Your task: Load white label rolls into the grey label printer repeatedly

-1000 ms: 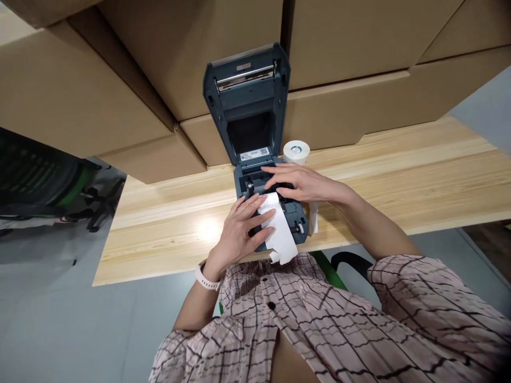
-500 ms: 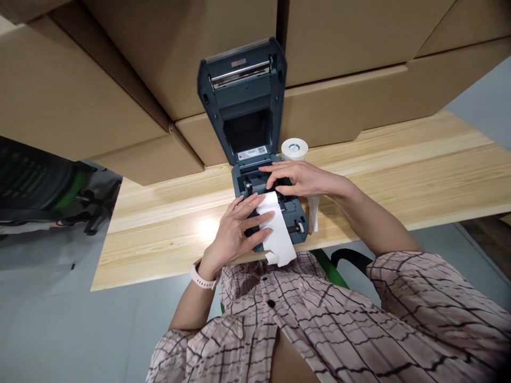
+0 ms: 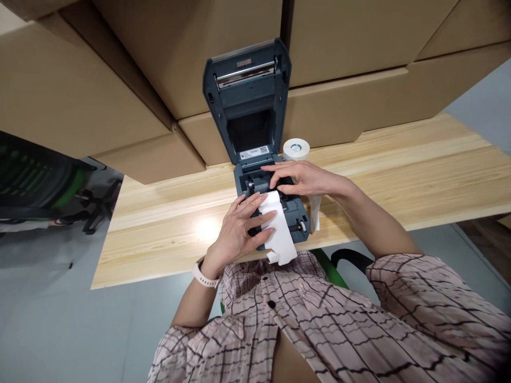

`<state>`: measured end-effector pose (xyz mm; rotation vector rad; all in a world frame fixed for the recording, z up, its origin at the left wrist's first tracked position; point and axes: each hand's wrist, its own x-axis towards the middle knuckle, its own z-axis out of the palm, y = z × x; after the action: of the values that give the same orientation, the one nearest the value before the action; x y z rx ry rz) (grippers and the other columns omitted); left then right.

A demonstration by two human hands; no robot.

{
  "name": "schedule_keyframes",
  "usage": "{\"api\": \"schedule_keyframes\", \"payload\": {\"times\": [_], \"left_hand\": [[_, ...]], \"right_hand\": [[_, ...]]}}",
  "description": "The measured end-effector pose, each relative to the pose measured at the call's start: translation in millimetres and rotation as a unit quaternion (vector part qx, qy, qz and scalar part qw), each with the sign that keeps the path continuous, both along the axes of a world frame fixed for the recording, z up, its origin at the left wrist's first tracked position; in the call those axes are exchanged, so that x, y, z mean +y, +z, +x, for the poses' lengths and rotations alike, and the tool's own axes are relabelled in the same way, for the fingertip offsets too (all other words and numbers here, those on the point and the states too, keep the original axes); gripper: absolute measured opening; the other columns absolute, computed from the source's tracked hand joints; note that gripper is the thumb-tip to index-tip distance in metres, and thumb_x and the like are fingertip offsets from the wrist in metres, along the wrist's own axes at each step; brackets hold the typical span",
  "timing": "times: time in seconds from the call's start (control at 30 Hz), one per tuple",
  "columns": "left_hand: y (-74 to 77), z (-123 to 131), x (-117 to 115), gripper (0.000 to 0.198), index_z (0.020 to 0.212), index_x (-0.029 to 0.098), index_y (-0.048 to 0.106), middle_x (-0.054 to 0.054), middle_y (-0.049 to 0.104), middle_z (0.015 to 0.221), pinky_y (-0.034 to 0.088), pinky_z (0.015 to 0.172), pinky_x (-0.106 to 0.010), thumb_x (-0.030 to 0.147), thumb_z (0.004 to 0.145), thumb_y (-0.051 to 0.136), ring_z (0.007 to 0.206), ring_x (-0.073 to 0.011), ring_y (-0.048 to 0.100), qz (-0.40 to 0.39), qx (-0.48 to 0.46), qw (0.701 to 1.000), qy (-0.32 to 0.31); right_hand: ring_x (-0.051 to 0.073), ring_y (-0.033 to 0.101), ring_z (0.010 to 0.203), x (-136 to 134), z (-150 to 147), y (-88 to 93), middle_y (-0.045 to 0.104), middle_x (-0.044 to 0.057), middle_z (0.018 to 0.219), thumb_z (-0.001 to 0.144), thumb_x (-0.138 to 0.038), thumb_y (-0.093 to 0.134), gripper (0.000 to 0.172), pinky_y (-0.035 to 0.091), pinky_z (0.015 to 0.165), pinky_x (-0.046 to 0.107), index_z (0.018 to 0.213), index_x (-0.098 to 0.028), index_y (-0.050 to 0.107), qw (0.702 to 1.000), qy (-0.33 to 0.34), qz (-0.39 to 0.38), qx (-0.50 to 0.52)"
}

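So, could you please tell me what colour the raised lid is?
The raised lid is dark blue-grey, seen best in the head view.

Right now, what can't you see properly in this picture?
Head view, hidden: part of the open machine's inside, behind the right hand.
Head view, hidden: part of the white paper strip, under the left hand.
Head view, too small: the writing on the white sticker.
Head view, cut off: the dark chair, by the left edge.
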<state>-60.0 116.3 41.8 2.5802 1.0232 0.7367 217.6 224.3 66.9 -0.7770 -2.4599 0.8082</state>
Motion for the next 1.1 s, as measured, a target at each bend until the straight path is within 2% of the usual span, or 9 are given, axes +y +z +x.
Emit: {"api": "schedule_keyframes", "payload": {"times": [0.1, 0.33, 0.67, 0.77, 0.87, 0.9, 0.97, 1.03, 1.1], "left_hand": [[-2.0, 1, 0, 0.034, 0.134, 0.03, 0.08, -0.011, 0.064, 0.163, 0.043, 0.13, -0.066, 0.042, 0.104, 0.073, 0.155, -0.0325, 0.058, 0.005, -0.002, 1.0, 0.005], [-3.3, 4, -1, 0.033, 0.132, 0.029, 0.08, -0.011, 0.063, 0.163, 0.043, 0.13, -0.066, 0.044, 0.104, 0.072, 0.156, -0.0328, 0.057, 0.028, 0.001, 1.0, 0.005], [-7.7, 5, -1, 0.033, 0.133, 0.029, 0.079, -0.011, 0.06, 0.166, 0.038, 0.133, -0.069, 0.042, 0.104, 0.073, 0.159, -0.033, 0.053, 0.02, -0.008, 1.0, 0.004], [-7.1, 3, 0, 0.033, 0.134, 0.03, 0.079, -0.012, 0.058, 0.168, 0.037, 0.133, -0.071, 0.042, 0.104, 0.073, 0.16, -0.0341, 0.052, 0.008, -0.005, 1.0, -0.001], [-6.5, 5, -7, 0.034, 0.134, 0.029, 0.078, -0.013, 0.054, 0.171, 0.037, 0.132, -0.072, 0.042, 0.104, 0.072, 0.164, -0.0361, 0.045, 0.026, 0.006, 1.0, 0.014], [-6.3, 7, -12, 0.034, 0.135, 0.028, 0.077, -0.013, 0.053, 0.171, 0.037, 0.132, -0.072, 0.042, 0.104, 0.071, 0.166, -0.0363, 0.042, 0.037, 0.012, 0.999, 0.024], [-6.5, 13, -27, 0.038, 0.14, 0.026, 0.073, -0.013, 0.057, 0.169, 0.035, 0.134, -0.071, 0.041, 0.106, 0.069, 0.166, -0.0358, 0.043, 0.066, 0.024, 0.997, 0.037], [-7.3, 21, -44, 0.046, 0.15, 0.022, 0.064, -0.015, 0.065, 0.161, 0.035, 0.135, -0.069, 0.042, 0.108, 0.065, 0.16, -0.0343, 0.052, 0.094, 0.025, 0.995, 0.033], [-8.4, 28, -60, 0.055, 0.157, 0.018, 0.056, -0.016, 0.068, 0.156, 0.035, 0.136, -0.067, 0.045, 0.109, 0.063, 0.155, -0.0329, 0.058, 0.11, 0.016, 0.993, 0.025]], "right_hand": [[0.028, 0.06, 0.152, 0, 0, 0.8, 0.065, 0.004, 0.162, 0.089, -0.01, 0.067, 0.026, 0.048, 0.125, 0.052, 0.106, -0.026, 0.079, 1.0, 0.001, -0.002, -0.002], [0.032, 0.061, 0.152, -3, 0, -3.5, 0.064, 0.01, 0.163, 0.092, -0.013, 0.067, 0.021, 0.046, 0.127, 0.056, 0.106, -0.023, 0.079, 1.0, -0.015, -0.005, 0.006], [0.028, 0.057, 0.156, -10, -2, -7.7, 0.058, 0.007, 0.168, 0.095, -0.015, 0.063, 0.023, 0.039, 0.131, 0.06, 0.109, -0.025, 0.078, 0.999, -0.037, -0.003, 0.011], [0.029, 0.056, 0.156, -14, -4, -10.5, 0.058, 0.007, 0.168, 0.095, -0.016, 0.061, 0.024, 0.04, 0.13, 0.061, 0.108, -0.025, 0.078, 0.999, -0.046, 0.001, 0.01], [0.029, 0.062, 0.15, -21, -5, -4.7, 0.063, 0.007, 0.163, 0.1, -0.027, 0.061, 0.022, 0.046, 0.128, 0.058, 0.114, -0.027, 0.078, 0.998, -0.053, 0.006, 0.022], [0.029, 0.065, 0.147, -23, -4, 0.7, 0.066, 0.007, 0.16, 0.101, -0.032, 0.061, 0.022, 0.048, 0.127, 0.057, 0.116, -0.028, 0.077, 0.996, -0.078, 0.017, 0.045], [0.027, 0.066, 0.145, -23, -1, 16.6, 0.07, 0.005, 0.156, 0.105, -0.043, 0.059, 0.026, 0.051, 0.127, 0.051, 0.123, -0.031, 0.073, 0.976, -0.172, 0.064, 0.113], [0.024, 0.064, 0.146, -11, 2, 36.4, 0.069, 0.004, 0.155, 0.108, -0.05, 0.052, 0.033, 0.052, 0.126, 0.046, 0.133, -0.033, 0.066, 0.928, -0.296, 0.136, 0.181], [0.021, 0.058, 0.152, 14, 2, 54.9, 0.063, 0.004, 0.161, 0.109, -0.053, 0.044, 0.042, 0.05, 0.128, 0.043, 0.145, -0.035, 0.055, 0.886, -0.366, 0.183, 0.216]]}}
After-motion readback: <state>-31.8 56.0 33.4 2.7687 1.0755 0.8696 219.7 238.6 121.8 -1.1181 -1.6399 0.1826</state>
